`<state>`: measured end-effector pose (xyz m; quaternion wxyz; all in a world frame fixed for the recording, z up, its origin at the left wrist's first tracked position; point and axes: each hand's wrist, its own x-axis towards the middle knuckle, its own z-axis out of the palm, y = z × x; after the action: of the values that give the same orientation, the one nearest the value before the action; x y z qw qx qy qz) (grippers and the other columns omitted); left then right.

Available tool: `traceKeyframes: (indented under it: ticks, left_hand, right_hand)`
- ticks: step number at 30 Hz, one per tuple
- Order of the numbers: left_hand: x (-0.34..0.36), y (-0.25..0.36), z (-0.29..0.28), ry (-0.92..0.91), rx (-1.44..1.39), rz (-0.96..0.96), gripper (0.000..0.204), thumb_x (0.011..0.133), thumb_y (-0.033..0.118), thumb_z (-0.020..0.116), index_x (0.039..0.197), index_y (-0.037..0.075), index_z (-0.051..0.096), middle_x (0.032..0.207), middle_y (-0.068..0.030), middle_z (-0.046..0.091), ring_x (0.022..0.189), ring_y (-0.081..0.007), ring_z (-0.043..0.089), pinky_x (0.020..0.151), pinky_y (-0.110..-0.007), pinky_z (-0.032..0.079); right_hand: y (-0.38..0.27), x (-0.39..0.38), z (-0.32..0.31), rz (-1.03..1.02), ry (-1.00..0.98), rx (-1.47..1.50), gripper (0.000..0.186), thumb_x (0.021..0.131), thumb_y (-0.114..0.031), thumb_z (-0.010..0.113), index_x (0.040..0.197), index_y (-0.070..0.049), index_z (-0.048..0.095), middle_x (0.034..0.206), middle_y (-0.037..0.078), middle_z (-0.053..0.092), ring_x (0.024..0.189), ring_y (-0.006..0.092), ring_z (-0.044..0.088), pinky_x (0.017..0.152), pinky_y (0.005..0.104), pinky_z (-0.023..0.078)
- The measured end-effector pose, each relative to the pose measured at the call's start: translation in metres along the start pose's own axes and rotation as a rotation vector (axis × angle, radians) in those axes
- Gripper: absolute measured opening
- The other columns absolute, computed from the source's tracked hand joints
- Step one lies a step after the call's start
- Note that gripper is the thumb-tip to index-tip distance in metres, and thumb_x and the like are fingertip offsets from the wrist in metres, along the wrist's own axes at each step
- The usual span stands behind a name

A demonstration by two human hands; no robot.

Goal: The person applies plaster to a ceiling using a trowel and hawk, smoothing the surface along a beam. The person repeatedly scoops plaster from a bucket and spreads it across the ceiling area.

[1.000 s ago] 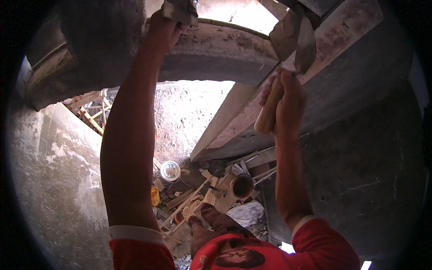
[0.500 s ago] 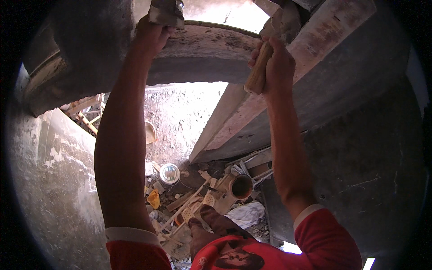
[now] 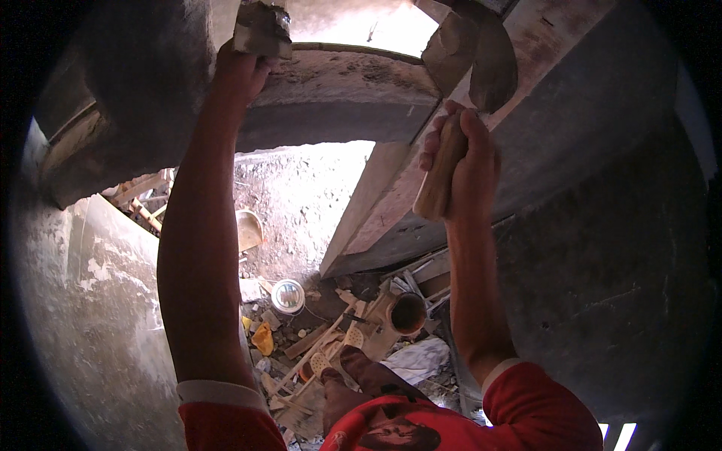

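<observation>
At the upper left, my left hand (image 3: pixel 242 75) is raised and closed under a grey, mortar-smeared, block-shaped thing (image 3: pixel 263 31); its exact kind does not show. My right hand (image 3: pixel 474 161) grips the wooden handle of a trowel (image 3: pixel 495 71), whose grey rounded blade points up and away from me. The blade lies in front of a pale beam (image 3: pixel 556 49), close to where a curved ledge (image 3: pixel 346 75) meets it. A lump of grey mortar or masonry (image 3: pixel 450 51) shows just left of the blade.
Far below lie rubble and wood scraps, a white bucket (image 3: pixel 287 297), a dark round-mouthed container (image 3: pixel 408 313), a yellow bag (image 3: pixel 263 339) and a pale sheet (image 3: pixel 417 358). My feet stand on narrow boards. A rough plastered wall (image 3: pixel 105 301) curves at left; a dark wall (image 3: pixel 594 263) rises at right.
My right hand and the trowel have come down toward me, and the blade now shows plainly. My left hand with its block-shaped thing has shifted slightly left and down.
</observation>
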<state>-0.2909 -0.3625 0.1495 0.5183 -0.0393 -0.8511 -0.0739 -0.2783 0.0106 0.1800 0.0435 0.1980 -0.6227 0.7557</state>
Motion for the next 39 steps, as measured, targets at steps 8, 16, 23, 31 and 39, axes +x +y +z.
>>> traceKeyframes:
  ticks: [8, 16, 23, 31, 39]
  left_hand:
    - [0.001, 0.015, -0.008, -0.015, -0.006, -0.034, 0.026, 0.084, 0.011, 0.074, 0.107, 0.010, 0.064, 0.098, -0.0159, 0.069, 0.090, -0.0373, 0.068, 0.076, -0.043, 0.056]
    - [-0.002, 0.028, -0.016, -0.045, 0.050, -0.118, 0.029, 0.088, 0.010, 0.071, 0.115, 0.011, 0.061, 0.102, -0.0166, 0.067, 0.090, -0.0352, 0.067, 0.078, -0.042, 0.055]
    - [-0.006, 0.009, -0.010, -0.016, 0.139, -0.010, 0.032, 0.089, 0.013, 0.071, 0.119, 0.010, 0.060, 0.104, -0.0150, 0.067, 0.091, -0.0327, 0.067, 0.079, -0.041, 0.055]
    - [-0.007, 0.006, -0.013, 0.043, 0.124, 0.107, 0.031, 0.092, 0.014, 0.070, 0.120, 0.007, 0.059, 0.109, -0.0105, 0.067, 0.094, -0.0254, 0.067, 0.080, -0.038, 0.056]
    - [-0.010, 0.004, -0.015, 0.027, 0.081, 0.090, 0.030, 0.093, 0.012, 0.068, 0.120, 0.005, 0.059, 0.109, -0.0092, 0.067, 0.096, -0.0217, 0.067, 0.081, -0.036, 0.056]
  right_hand:
    - [-0.005, -0.046, 0.002, -0.032, 0.018, -0.026, 0.035, 0.102, -0.031, 0.051, 0.119, -0.001, 0.057, 0.083, 0.007, 0.060, 0.060, 0.0138, 0.057, 0.049, 0.0312, 0.048]
    - [0.046, 0.036, 0.029, -0.087, 0.002, -0.050, 0.029, 0.098, -0.031, 0.060, 0.091, -0.003, 0.060, 0.066, 0.005, 0.057, 0.053, 0.0139, 0.059, 0.048, 0.0319, 0.052]
    - [0.074, 0.076, 0.056, -0.255, 0.014, -0.034, 0.030, 0.097, -0.031, 0.062, 0.084, -0.005, 0.058, 0.066, 0.005, 0.057, 0.054, 0.0134, 0.062, 0.046, 0.0310, 0.055]
    - [0.129, 0.108, 0.059, -0.454, 0.150, -0.189, 0.027, 0.098, -0.030, 0.060, 0.092, -0.004, 0.060, 0.076, 0.006, 0.060, 0.057, 0.0131, 0.062, 0.045, 0.0309, 0.055]
    - [0.098, 0.086, 0.052, -0.174, -0.022, 0.171, 0.027, 0.100, -0.028, 0.057, 0.104, -0.002, 0.062, 0.079, 0.007, 0.061, 0.061, 0.0135, 0.063, 0.048, 0.0310, 0.056]
